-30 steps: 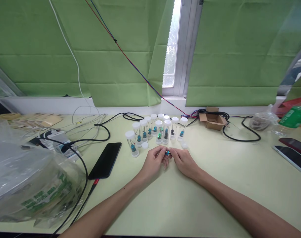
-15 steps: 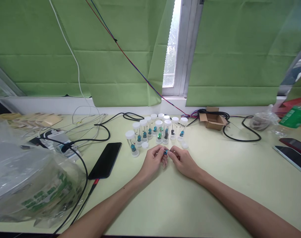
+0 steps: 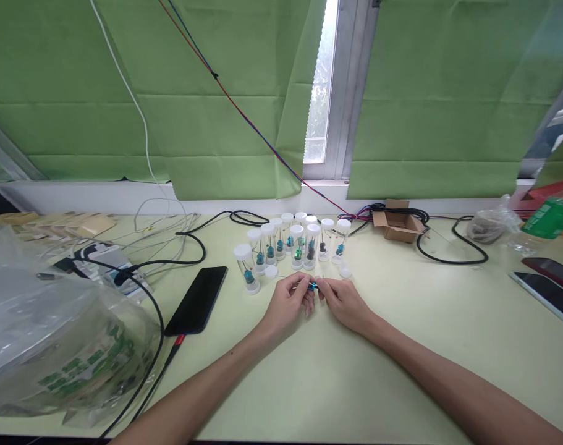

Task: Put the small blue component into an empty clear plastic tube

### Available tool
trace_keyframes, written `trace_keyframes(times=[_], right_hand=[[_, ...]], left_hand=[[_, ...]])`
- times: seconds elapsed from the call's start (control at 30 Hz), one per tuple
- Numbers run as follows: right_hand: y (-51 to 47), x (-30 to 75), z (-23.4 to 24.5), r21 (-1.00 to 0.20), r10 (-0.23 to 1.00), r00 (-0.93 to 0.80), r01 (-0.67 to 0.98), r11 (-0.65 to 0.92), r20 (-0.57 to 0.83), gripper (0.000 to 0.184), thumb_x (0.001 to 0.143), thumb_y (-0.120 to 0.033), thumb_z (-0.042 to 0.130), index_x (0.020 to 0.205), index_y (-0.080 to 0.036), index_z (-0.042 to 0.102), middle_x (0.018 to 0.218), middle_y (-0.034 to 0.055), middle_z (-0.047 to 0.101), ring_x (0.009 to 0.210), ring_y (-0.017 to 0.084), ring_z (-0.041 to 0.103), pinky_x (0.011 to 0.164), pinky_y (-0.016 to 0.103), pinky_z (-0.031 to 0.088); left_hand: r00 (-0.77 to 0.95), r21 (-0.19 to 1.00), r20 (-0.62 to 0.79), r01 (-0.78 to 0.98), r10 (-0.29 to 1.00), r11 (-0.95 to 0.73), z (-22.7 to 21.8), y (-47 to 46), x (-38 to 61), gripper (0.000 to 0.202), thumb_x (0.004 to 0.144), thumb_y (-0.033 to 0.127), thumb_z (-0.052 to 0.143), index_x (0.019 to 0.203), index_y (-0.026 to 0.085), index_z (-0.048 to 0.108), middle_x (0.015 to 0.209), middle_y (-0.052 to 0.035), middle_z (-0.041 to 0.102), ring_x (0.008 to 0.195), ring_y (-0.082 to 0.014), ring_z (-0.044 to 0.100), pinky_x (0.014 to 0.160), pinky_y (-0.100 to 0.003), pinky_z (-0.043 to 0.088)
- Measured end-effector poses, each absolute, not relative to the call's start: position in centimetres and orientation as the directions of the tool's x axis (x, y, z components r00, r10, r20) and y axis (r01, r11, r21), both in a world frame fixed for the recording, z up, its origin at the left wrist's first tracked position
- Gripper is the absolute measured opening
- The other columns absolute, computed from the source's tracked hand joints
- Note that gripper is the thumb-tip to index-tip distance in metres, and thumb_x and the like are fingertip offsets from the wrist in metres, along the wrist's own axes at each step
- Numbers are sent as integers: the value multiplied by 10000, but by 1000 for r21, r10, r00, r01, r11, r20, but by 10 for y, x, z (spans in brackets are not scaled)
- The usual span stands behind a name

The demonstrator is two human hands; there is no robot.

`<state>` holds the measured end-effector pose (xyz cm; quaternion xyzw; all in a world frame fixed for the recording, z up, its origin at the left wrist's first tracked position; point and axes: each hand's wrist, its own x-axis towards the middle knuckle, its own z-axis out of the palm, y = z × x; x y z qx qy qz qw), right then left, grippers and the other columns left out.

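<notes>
Left hand (image 3: pixel 288 300) and right hand (image 3: pixel 343 301), fingertips closed, pinch one small blue-and-black part (image 3: pixel 313 287) between them, uncased; at their twelve o'clock, clear white-capped tubes (image 3: pixel 311 246) appear complete, containing small pieces (image 3: pixel 248 276).

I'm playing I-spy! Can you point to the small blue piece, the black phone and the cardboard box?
Small blue piece (image 3: pixel 313 286), head view: its visible middle.
Black phone (image 3: pixel 196 301), head view: its upper face.
Cardboard box (image 3: pixel 399 235), head view: its front wall.
</notes>
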<state>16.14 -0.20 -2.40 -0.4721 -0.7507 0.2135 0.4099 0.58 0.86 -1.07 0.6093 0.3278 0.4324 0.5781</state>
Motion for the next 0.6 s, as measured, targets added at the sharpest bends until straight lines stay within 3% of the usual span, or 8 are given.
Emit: trace_keyframes(times=[0.1, 0.3, 0.6], right_hand=[[-3, 161, -23, -716, 893, -178, 542, 439, 413, 413, 967, -375, 311, 652, -182, 496, 526, -31, 444, 486, 104, 360, 512, 253, 308], [-4, 160, -24, -757, 899, -197, 486, 436, 391, 196, 906, -376, 462, 925, -185, 499, 477, -98, 345, 432, 91, 304, 459, 224, 256], [-3, 161, -26, -759, 898, -233, 478, 441, 374, 225, 931, -360, 409, 806, -188, 485, 500, -72, 390, 455, 92, 291, 452, 235, 247]], left_hand=[[381, 988, 143, -109, 913, -109, -11, 9, 6, 298, 885, 430, 478, 832, 156, 582, 635, 0, 536, 520, -105, 504, 482, -232, 420], [325, 987, 138, -122, 936, -103, -12, 11, 4, 300, 871, 439, 501, 815, 154, 578, 627, 6, 520, 527, -103, 501, 484, -232, 425], [366, 985, 163, -104, 916, -134, -13, 11, 4, 304, 880, 437, 483, 818, 157, 582, 603, 5, 528, 516, -107, 503, 476, -231, 419]])
